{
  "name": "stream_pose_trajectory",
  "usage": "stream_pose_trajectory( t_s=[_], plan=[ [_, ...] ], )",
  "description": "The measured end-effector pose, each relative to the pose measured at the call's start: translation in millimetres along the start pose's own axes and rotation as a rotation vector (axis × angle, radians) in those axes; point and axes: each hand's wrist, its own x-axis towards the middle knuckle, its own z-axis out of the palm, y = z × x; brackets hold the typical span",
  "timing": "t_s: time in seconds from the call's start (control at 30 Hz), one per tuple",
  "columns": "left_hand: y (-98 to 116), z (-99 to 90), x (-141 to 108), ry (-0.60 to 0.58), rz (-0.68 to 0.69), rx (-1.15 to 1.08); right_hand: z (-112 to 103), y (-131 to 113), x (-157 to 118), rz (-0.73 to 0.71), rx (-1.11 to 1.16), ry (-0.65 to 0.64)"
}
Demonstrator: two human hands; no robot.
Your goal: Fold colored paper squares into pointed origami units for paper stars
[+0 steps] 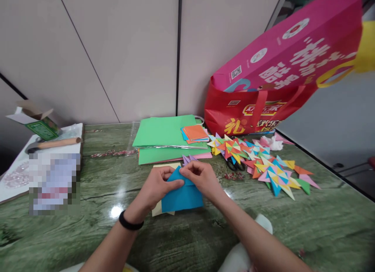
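Note:
A blue paper point(182, 200), its top folded to a point, is held between both hands above the table. My left hand point(159, 185) pinches its upper left side, the thumb lying across the front. My right hand point(200, 178) pinches it near the peak with thumb and forefinger. Beneath the blue sheet, pale yellow paper point(157, 210) shows at the left and bottom. A folded purple paper piece point(189, 159) sticks up just behind the fingers.
Green paper sheets point(164, 132) lie behind, with small orange and blue squares point(194, 133) on top. Colourful folded stars point(275, 174) spread at right, before a red bag point(243, 112). At left are a wooden-handled tool point(60, 143) and a green box point(43, 128).

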Motion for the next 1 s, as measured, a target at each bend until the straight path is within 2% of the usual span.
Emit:
stream_pose_trajectory(
  t_s=[0.13, 0.4, 0.63, 0.83, 1.0],
  plan=[
    [1.2, -0.7, 0.2, 0.072, -0.006, -0.071, -1.2, 2.5, 3.5, 0.023, 0.039, -0.051],
    [2.3, -0.5, -0.3, 0.071, -0.003, -0.113, -1.8, -2.8, -1.0, -0.031, -0.019, 0.038],
    [4.3, -2.7, 1.1, 0.172, -0.003, -0.157, -4.7, 4.0, 3.8, 0.029, 0.02, 0.008],
    [3.6, -4.0, 1.5, 0.149, -0.003, -0.204, -7.2, -2.3, 1.5, 0.019, 0.017, 0.049],
    [3.4, -5.7, 1.7, 0.18, 0.0, -0.218, -7.9, 0.1, 2.7, 0.075, 0.118, 0.045]
  ],
)
